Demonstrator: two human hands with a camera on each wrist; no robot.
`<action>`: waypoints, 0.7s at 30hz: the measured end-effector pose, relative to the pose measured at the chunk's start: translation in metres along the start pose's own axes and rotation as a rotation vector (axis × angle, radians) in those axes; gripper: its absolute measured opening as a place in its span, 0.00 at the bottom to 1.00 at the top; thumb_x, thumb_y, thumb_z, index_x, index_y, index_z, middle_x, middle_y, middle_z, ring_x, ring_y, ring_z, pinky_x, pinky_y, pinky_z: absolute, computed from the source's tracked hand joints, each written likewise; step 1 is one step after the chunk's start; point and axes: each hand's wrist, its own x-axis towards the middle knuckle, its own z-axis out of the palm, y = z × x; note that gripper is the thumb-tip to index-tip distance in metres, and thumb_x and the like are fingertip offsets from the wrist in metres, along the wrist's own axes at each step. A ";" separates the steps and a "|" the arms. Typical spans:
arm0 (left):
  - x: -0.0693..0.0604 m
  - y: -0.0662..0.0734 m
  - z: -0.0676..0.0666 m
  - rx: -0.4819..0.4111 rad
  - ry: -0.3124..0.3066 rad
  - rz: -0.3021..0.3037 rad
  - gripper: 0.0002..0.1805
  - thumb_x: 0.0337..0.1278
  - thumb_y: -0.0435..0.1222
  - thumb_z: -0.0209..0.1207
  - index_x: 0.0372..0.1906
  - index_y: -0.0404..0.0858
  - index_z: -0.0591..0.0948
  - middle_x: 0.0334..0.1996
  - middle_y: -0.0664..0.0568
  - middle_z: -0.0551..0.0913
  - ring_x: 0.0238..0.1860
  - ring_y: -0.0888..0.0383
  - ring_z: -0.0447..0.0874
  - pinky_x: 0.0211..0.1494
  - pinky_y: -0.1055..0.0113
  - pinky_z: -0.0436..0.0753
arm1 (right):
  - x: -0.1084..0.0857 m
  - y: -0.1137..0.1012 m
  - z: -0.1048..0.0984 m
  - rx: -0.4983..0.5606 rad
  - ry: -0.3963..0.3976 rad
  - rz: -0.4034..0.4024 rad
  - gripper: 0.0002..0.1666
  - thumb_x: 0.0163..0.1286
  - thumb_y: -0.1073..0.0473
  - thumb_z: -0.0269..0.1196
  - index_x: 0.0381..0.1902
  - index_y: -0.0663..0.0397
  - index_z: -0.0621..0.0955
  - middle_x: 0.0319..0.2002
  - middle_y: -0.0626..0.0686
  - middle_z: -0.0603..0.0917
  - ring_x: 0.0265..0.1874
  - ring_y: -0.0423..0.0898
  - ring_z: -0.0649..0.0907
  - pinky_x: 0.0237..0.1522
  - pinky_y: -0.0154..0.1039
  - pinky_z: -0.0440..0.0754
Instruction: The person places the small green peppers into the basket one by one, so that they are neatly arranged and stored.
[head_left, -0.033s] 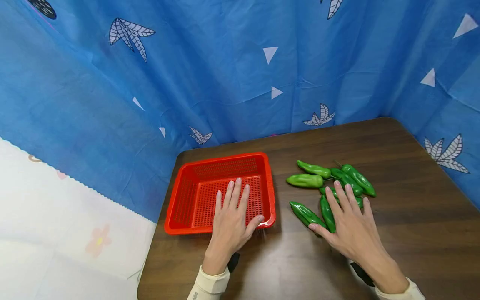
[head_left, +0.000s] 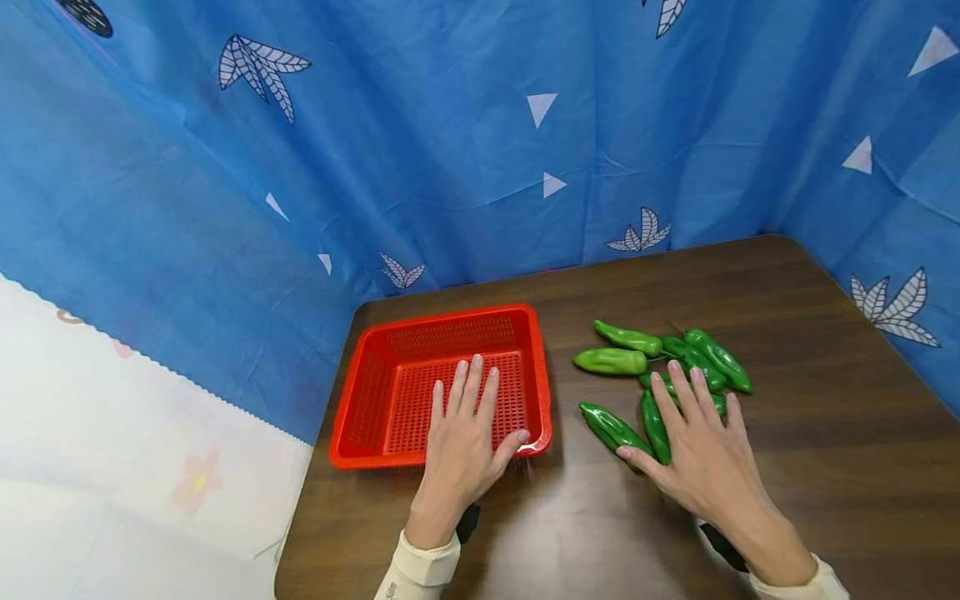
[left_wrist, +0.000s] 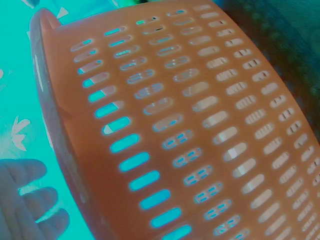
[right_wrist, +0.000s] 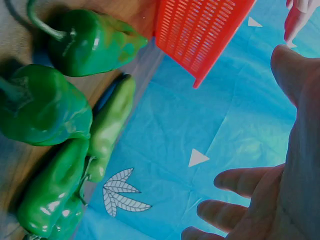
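Observation:
A red slotted plastic basket stands on the left part of the table. My left hand is over its near side, fingers straight and spread, holding nothing. In the left wrist view, fingers show beyond the rim of the basket. Several green peppers lie in a loose group to the right, among them a light green pepper and a dark green pepper. Above the near peppers is my right hand, fingers spread. The right wrist view shows this hand apart from the peppers.
The brown wooden table has rounded corners. Behind it and to its right hangs a blue curtain with leaf and triangle prints. White cloth with a flower print lies to the left.

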 end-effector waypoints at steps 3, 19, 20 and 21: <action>0.000 0.000 0.001 -0.009 -0.005 -0.008 0.50 0.59 0.68 0.53 0.78 0.42 0.61 0.80 0.45 0.54 0.80 0.43 0.54 0.76 0.37 0.60 | 0.001 0.000 0.000 0.000 -0.003 0.001 0.64 0.55 0.20 0.61 0.78 0.54 0.62 0.79 0.61 0.58 0.76 0.67 0.60 0.65 0.78 0.57; -0.013 -0.006 0.005 -0.030 -0.074 -0.061 0.52 0.58 0.71 0.46 0.79 0.43 0.58 0.81 0.47 0.52 0.81 0.43 0.50 0.76 0.36 0.58 | 0.007 -0.010 0.005 -0.025 -0.023 -0.031 0.62 0.56 0.19 0.59 0.76 0.54 0.65 0.79 0.60 0.56 0.76 0.65 0.60 0.64 0.78 0.59; -0.014 -0.007 0.005 -0.028 -0.070 -0.060 0.53 0.57 0.71 0.48 0.79 0.43 0.58 0.81 0.46 0.53 0.80 0.42 0.51 0.76 0.36 0.58 | 0.007 -0.010 0.005 -0.024 -0.023 -0.032 0.62 0.56 0.19 0.59 0.76 0.54 0.65 0.79 0.60 0.56 0.76 0.65 0.60 0.65 0.78 0.59; -0.015 -0.008 0.005 -0.024 -0.069 -0.060 0.53 0.57 0.71 0.49 0.79 0.43 0.58 0.81 0.46 0.54 0.80 0.42 0.51 0.76 0.36 0.58 | 0.008 -0.011 0.005 -0.026 -0.025 -0.032 0.62 0.56 0.19 0.59 0.76 0.54 0.65 0.79 0.60 0.56 0.75 0.65 0.61 0.65 0.78 0.58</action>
